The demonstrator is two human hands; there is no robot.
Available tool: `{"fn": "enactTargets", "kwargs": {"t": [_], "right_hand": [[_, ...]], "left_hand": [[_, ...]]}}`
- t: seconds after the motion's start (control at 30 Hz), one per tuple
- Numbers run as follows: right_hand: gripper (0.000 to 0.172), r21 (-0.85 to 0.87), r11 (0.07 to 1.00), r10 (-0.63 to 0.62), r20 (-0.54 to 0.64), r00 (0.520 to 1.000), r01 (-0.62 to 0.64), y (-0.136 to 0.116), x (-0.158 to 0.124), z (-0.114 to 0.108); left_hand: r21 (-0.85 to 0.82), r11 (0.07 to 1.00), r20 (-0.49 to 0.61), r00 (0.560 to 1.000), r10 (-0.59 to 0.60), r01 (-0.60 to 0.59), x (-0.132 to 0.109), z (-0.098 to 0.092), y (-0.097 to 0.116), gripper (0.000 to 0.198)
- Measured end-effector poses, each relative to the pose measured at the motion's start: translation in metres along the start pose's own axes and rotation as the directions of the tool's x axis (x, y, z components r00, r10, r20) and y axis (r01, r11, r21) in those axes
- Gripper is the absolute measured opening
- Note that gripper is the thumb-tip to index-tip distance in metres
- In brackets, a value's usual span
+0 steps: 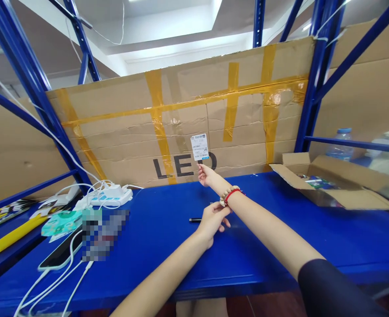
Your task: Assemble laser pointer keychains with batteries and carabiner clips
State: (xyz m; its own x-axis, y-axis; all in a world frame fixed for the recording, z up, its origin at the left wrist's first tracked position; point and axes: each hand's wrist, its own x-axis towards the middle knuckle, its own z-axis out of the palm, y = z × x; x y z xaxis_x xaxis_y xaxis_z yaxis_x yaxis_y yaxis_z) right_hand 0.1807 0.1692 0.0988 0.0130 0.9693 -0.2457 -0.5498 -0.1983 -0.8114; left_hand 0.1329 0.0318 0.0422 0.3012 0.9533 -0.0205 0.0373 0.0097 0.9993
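A beaded bracelet (225, 196) with pale beads circles my right wrist, and a red cord bracelet (231, 197) lies against it. My left hand (213, 221) reaches under that wrist, thumb and forefinger pinched at the beads, with the other fingers loosely bent. Above the blue shelf, my right hand (206, 175) is raised in front of the cardboard, its fingers curled together and nothing visible in them. A thin black stick, perhaps a pen (195, 220), lies on the shelf just left of my left hand, its right end hidden behind it.
The blue shelf (161, 255) is backed by a taped cardboard panel (131, 145) bearing a white label (200, 147). At left lie a phone (62, 253), white cables and a power strip (111, 197). An open cardboard box (333, 180) and a plastic bottle (341, 145) stand at right.
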Motion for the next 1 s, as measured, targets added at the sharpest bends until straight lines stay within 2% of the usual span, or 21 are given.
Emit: {"fn": "enactTargets", "kwargs": {"t": [0.1, 0.17, 0.3, 0.47, 0.63, 0.8, 1.0], "right_hand": [[0.029, 0.085, 0.996, 0.013, -0.038, 0.999, -0.01, 0.003, 0.006, 0.005], [0.03, 0.139, 0.99, 0.007, -0.073, 0.997, 0.004, 0.003, 0.008, 0.008], [0.03, 0.237, 0.971, -0.002, -0.152, 0.988, 0.039, 0.0, 0.013, 0.007], [0.031, 0.317, 0.945, -0.007, -0.215, 0.976, 0.077, -0.003, 0.021, 0.003], [0.03, 0.334, 0.938, -0.013, -0.239, 0.971, 0.095, -0.001, 0.026, 0.008], [0.03, 0.276, 0.957, -0.028, -0.221, 0.975, 0.09, -0.003, 0.024, 0.015], [0.028, 0.103, 0.994, -0.029, -0.136, 0.99, 0.044, 0.004, 0.023, 0.02]], "left_hand": [[-0.052, 0.995, 0.017, 0.996, -0.086, 0.087, 0.004, -0.003, -0.004, 0.028], [-0.075, 0.993, 0.034, 0.995, -0.092, 0.094, 0.008, -0.005, -0.007, 0.028], [-0.117, 0.992, 0.037, 0.999, -0.04, 0.044, 0.018, -0.007, -0.011, 0.026], [-0.161, 0.987, 0.038, 0.999, 0.024, -0.017, 0.021, -0.013, -0.015, 0.035], [-0.119, 0.981, -0.094, 0.986, 0.14, -0.151, 0.022, -0.023, -0.018, 0.029], [0.026, 0.94, -0.237, 0.912, 0.336, -0.34, 0.021, -0.025, -0.017, 0.012], [0.185, 0.861, -0.312, 0.802, 0.509, -0.474, 0.019, -0.026, -0.018, 0.007]]}}
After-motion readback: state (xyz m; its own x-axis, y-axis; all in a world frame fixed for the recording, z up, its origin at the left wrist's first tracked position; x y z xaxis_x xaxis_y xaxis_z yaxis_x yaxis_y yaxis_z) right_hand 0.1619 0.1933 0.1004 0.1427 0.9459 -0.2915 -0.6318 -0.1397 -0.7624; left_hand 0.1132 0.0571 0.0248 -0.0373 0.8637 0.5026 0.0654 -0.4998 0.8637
